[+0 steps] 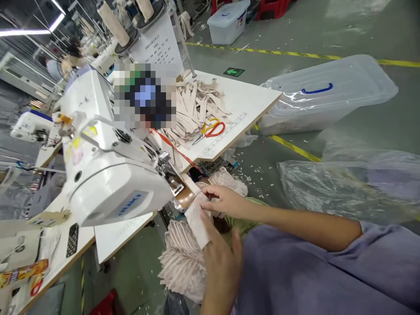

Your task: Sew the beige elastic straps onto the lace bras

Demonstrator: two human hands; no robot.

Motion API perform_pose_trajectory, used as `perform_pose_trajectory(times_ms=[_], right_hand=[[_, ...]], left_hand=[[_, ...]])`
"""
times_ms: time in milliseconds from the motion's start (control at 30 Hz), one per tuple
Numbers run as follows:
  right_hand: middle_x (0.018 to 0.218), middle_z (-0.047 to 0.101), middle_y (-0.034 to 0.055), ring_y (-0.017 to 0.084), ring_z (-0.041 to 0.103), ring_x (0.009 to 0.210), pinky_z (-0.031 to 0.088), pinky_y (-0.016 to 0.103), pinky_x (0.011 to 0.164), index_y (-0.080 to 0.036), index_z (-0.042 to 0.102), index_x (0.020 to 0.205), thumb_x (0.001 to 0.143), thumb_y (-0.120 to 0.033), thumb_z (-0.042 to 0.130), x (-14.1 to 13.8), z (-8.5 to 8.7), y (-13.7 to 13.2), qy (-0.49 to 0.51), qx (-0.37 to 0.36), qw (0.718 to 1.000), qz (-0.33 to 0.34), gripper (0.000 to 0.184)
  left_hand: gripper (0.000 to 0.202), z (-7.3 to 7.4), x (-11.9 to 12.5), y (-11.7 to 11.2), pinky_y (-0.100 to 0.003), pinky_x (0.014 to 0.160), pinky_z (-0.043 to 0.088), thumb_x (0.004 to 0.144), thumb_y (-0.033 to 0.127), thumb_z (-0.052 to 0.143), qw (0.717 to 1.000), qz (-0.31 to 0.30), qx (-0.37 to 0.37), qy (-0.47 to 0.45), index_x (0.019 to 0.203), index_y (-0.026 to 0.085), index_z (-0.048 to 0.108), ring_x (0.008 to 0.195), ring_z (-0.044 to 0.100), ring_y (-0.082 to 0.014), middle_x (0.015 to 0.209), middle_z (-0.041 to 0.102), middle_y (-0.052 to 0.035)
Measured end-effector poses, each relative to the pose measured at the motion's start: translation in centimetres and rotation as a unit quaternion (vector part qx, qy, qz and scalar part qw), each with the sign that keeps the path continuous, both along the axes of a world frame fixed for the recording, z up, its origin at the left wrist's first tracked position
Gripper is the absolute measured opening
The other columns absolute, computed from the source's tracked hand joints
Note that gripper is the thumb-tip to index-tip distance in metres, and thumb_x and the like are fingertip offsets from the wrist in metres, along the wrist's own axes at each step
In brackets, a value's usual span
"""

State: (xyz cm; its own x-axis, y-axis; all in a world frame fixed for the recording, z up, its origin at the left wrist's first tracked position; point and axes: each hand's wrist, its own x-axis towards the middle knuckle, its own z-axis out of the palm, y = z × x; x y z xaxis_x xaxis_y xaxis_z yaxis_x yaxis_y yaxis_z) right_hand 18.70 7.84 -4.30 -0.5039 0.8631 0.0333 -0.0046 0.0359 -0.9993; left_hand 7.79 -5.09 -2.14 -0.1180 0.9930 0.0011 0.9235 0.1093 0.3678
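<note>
- Fabric strip (198, 223), pale and flat, lay between your hands at the near side of the sewing machine (108, 183), just beside its bed; you could not tell from this angle whether its far end was under the foot.
- Your right hand (226, 201) had index finger and thumb narrowed on the strip's edge near the machine.
- Your left hand (221, 253), blurred, had its fingers over the lower part of the strip and the thumb well apart; whether they gripped or merely rested, you could not tell.
- Gathered fabric (183, 262) sat in folds below the strip, with a second ruffled bunch (228, 177) beyond your right hand. These looked like worked lengths, though that was a judgement.
- Loose strips (193, 103) lay heaped on the white table (249, 94), apparently waiting; so the work seemed partway along, with this piece in hand and plenty left, but no finished count showed.
- Scissors (204, 134) with red and yellow handles lay beside that heap.
- Farther out, a clear bin (328, 105) with a blue handle stood on the floor, beyond the table's edge.
</note>
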Motion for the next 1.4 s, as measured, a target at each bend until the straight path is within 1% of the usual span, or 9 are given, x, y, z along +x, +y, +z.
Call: perform_pose_trajectory(times_ms=[267,367,533,633,733,900,1100,1233,1400], right_hand=[[0.073,0.054,-0.0006,0.014,0.053,0.072,0.04,0.027,0.069,-0.016,0.063,0.07,0.089,-0.041,0.063,4.5,0.0,-1.7,-0.01,0.04,0.999,0.03,0.031],[0.079,0.061,0.0018,0.015,0.058,0.077,0.042,0.026,0.073,-0.015,0.068,0.078,0.089,-0.039,0.064,4.9,0.4,-2.5,-0.031,0.08,0.994,0.062,0.027],[0.076,0.062,0.0021,0.012,0.057,0.072,0.041,0.023,0.068,-0.015,0.07,0.078,0.095,-0.034,0.056,4.7,1.6,-4.9,-0.101,0.221,0.961,0.132,0.029],[0.079,0.064,0.0031,0.012,0.056,0.071,0.037,0.024,0.063,-0.018,0.072,0.086,0.098,-0.03,0.051,4.8,1.7,-6.6,-0.176,0.363,0.906,0.126,0.028],[0.081,0.064,0.0027,0.012,0.054,0.068,0.033,0.027,0.06,-0.02,0.072,0.095,0.099,-0.028,0.048,4.8,1.3,-8.2,-0.23,0.495,0.835,0.072,0.026],[0.072,0.063,-0.0012,0.011,0.049,0.06,0.029,0.029,0.058,-0.023,0.07,0.091,0.099,-0.032,0.051,4.2,0.8,-10.4,-0.2,0.599,0.775,0.007,0.022],[0.073,0.063,-0.0006,0.011,0.051,0.061,0.031,0.029,0.059,-0.023,0.067,0.095,0.1,-0.032,0.048,2.3,1.8,-12.4,-0.188,0.617,0.763,0.051,0.022],[0.073,0.063,0.0006,0.012,0.052,0.062,0.032,0.028,0.059,-0.022,0.069,0.104,0.1,-0.034,0.049,1.1,2.5,-12.9,-0.178,0.577,0.788,0.125,0.024],[0.078,0.066,0.0019,0.013,0.059,0.068,0.04,0.024,0.062,-0.019,0.069,0.091,0.094,-0.047,0.055,-0.2,2.3,-12.8,-0.113,0.152,0.975,0.115,0.032]], left_hand=[[0.066,-0.5,-0.2,-2.2,-0.034,0.078,0.059,0.095,0.032,0.054,0.957,-0.049,-0.067,-0.279,0.153,0.018,0.027,0.09,0.073,-0.0219,0.103,0.075,-0.0107],[0.042,0.9,-1.8,-1.8,-0.038,0.088,0.056,0.094,0.027,0.055,0.972,-0.063,0.07,-0.217,0.136,0.022,0.05,0.099,0.07,-0.0216,0.106,0.073,-0.0084],[0.061,2.9,-3.7,-0.1,-0.055,0.115,0.034,0.091,0.019,0.054,0.954,-0.242,0.148,-0.102,0.148,0.017,0.032,0.143,0.037,-0.0296,0.146,0.05,-0.0174],[0.031,2.5,-4.7,-0.3,-0.054,0.112,0.037,0.09,0.017,0.058,0.938,-0.31,0.151,-0.041,0.12,0.019,0.053,0.109,0.063,-0.0228,0.103,0.069,-0.008],[0.014,1.1,-5.7,-2.1,-0.037,0.086,0.054,0.086,0.01,0.063,0.904,-0.33,0.272,0.001,0.09,0.021,0.056,0.07,0.057,-0.015,0.066,0.057,0.0021],[0.022,-0.7,-6.3,-6.3,-0.031,0.074,0.053,0.079,0.003,0.069,0.849,-0.317,0.421,0.051,0.086,0.02,0.057,0.064,0.054,-0.0132,0.06,0.052,0.0039],[0.023,-0.5,-7.3,-9.5,-0.031,0.074,0.053,0.078,0.002,0.069,0.845,-0.283,0.45,0.056,0.084,0.02,0.056,0.065,0.055,-0.013,0.061,0.053,0.0035],[0.022,-0.4,-8.4,-10.6,-0.03,0.075,0.052,0.08,0.003,0.068,0.866,-0.251,0.432,0.017,0.086,0.021,0.055,0.067,0.055,-0.0133,0.063,0.051,0.0038],[0.064,-4.0,-6.9,-11.5,-0.054,0.108,0.04,0.079,0.032,0.076,0.93,0.013,0.346,-0.123,0.133,0.019,0.043,0.132,0.045,-0.031,0.133,0.049,-0.0182]])
